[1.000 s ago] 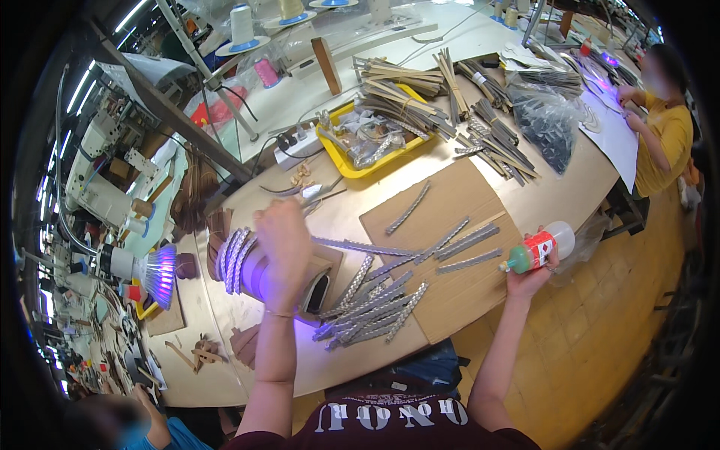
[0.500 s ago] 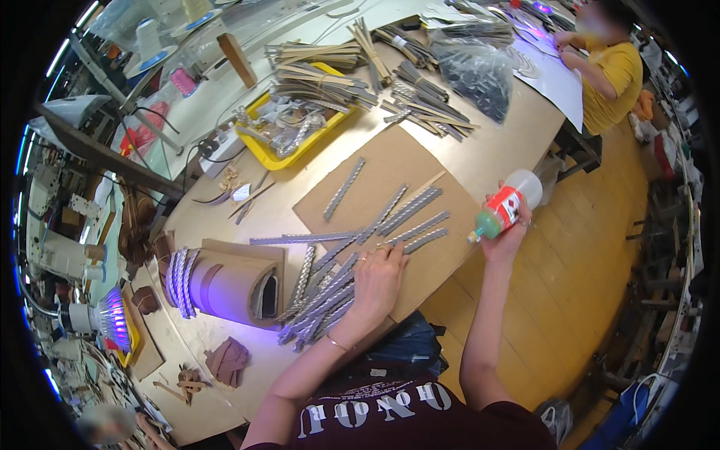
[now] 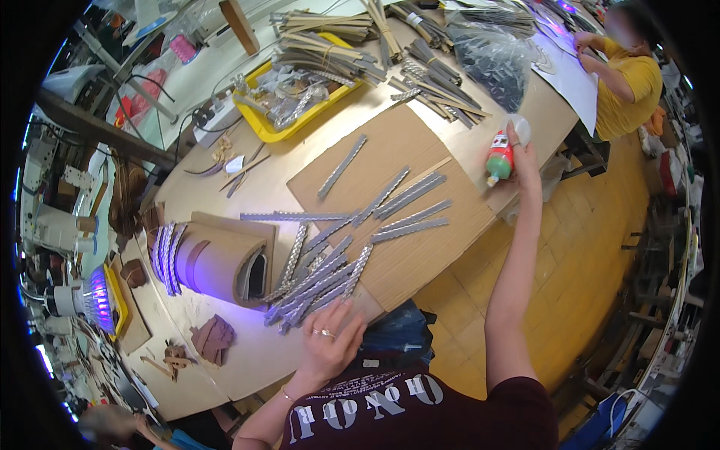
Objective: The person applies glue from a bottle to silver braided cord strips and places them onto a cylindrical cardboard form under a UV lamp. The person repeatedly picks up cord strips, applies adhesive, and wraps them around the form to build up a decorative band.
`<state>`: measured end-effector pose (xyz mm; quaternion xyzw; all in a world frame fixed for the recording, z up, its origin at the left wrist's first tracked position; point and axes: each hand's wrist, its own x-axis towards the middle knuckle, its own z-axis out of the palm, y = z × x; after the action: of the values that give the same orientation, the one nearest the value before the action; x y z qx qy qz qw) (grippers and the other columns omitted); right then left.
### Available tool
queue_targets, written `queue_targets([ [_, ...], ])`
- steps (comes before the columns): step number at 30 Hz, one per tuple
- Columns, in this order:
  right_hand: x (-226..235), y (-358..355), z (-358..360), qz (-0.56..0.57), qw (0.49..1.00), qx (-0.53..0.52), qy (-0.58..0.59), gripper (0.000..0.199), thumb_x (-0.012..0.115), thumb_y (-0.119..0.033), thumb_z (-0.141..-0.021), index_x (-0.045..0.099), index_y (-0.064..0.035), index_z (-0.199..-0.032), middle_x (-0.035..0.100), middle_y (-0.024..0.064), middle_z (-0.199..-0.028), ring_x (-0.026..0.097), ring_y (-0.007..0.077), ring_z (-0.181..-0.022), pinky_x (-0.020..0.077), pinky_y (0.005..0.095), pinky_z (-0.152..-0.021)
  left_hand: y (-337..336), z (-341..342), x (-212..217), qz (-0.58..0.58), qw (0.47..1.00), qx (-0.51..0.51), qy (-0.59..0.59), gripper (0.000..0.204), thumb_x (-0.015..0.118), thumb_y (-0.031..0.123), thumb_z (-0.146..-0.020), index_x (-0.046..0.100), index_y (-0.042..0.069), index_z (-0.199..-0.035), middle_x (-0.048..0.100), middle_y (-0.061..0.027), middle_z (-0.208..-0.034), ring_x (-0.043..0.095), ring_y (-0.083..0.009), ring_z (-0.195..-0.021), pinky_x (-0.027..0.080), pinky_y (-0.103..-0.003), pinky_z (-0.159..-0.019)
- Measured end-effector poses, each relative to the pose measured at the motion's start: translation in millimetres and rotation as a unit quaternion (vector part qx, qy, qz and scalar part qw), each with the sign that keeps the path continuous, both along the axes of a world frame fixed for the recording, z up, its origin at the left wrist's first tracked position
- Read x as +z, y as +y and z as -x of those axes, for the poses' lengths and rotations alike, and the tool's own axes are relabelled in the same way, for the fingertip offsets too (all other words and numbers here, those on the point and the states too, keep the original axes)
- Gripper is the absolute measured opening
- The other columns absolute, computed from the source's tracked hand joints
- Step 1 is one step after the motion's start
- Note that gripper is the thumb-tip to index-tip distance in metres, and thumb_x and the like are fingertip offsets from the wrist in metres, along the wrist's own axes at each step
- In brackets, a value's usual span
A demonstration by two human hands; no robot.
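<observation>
My right hand, at the end of an outstretched arm, is wrapped round a squeeze bottle with a red label, a green shoulder and a pale tip. The bottle is tilted over the table's right edge, its tip toward me. By the near edge, my left hand has bent, separated fingers. Its fingertips reach the lower end of a braided strip; a firm grip is not visible. Beside it lies a heap of grey and silver braided strips. More grey strips fan out across a cardboard sheet.
A brown padded roll with braided strips round it lies left of the heap. Farther back are a yellow tray, strip bundles and a clear bag. A lit lamp stands left; a person in yellow sits far right.
My left hand has drawn back from the strips on the cardboard toward the near edge. The right hand has carried the bottle farther away, over the table's edge. The view has shifted slightly.
</observation>
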<state>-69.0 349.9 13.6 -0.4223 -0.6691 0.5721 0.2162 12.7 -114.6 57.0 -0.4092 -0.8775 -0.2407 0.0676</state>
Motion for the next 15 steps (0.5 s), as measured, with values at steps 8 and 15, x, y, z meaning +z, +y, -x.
queue_targets([
  [8,-8,-5,-19,0.130,0.975,-0.085,0.157,0.062,0.070,-0.050,-0.084,0.055,0.0011,-0.115,0.065,0.0080,-0.087,0.066,0.0163,-0.070,0.0554,0.0315,-0.061,59,7,-20,0.047,0.998,0.036,-0.017,0.046,0.073,0.022,-0.081,0.061,0.005,-0.122,0.048,-0.0170,-0.141,0.041,-0.0327,-0.134,0.027,-0.045,-0.109],
  [15,9,-12,-10,0.036,0.998,-0.019,0.057,0.077,0.069,-0.059,-0.081,0.052,0.0027,-0.123,0.065,0.0111,-0.097,0.068,0.0212,-0.082,0.0571,0.0322,-0.066,71,35,-10,0.043,0.996,0.080,-0.015,0.046,0.069,0.024,-0.085,0.059,0.004,-0.124,0.040,-0.0189,-0.147,0.035,-0.0351,-0.137,0.022,-0.048,-0.112],
])
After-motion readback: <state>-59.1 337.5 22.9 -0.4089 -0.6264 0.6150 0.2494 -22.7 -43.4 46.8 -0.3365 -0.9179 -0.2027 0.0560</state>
